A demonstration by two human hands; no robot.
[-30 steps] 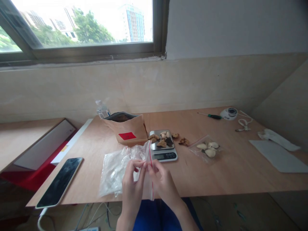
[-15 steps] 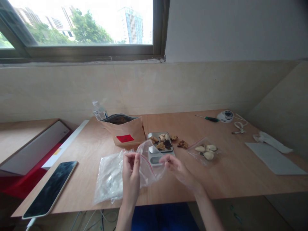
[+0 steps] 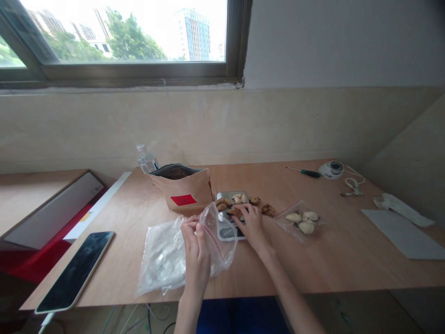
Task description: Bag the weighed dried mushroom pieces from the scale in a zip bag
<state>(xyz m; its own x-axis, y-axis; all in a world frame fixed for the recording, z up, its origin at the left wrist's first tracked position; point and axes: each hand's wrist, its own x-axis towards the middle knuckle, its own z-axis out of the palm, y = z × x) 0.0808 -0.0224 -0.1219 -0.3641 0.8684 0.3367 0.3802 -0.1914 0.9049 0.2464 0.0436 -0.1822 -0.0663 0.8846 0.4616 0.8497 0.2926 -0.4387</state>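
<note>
Left hand (image 3: 195, 241) pinching the rim of a small clear zip bag (image 3: 217, 236) with a red seal line, thumb and fingers pressed together on one lip so the mouth gapes toward the scale (image 3: 230, 218). Bag held just above the surface (image 3: 330, 260), near its front edge, over a pile of more clear bags (image 3: 162, 255). Thin film, soft and nearly weightless by the look of it; likely slippery and prone to collapse shut unless gripped right at the stiffer zip strip, where the hand already has it.

Right hand (image 3: 251, 223) lying over the scale platform, fingers curled down onto the dried pieces (image 3: 233, 202) heaped there. Cannot tell whether a piece is actually pinched; fingertips hidden among the pieces. Pieces look dry, light, irregular, probably brittle at the edges, so best taken a few at a time with a gentle fingertip grip rather than squeezed.

A few loose pieces (image 3: 267, 209) lying on the surface just right of the scale. Beyond them, a filled bag (image 3: 301, 219) with pale pieces inside, lying flat. Behind the scale, a brown paper pouch (image 3: 182, 188) with a red label, standing open. Water bottle (image 3: 146, 160) behind the pouch. Phone (image 3: 74, 271) face up at the left edge. Screwdriver (image 3: 306, 172) far right, well apart.
</note>
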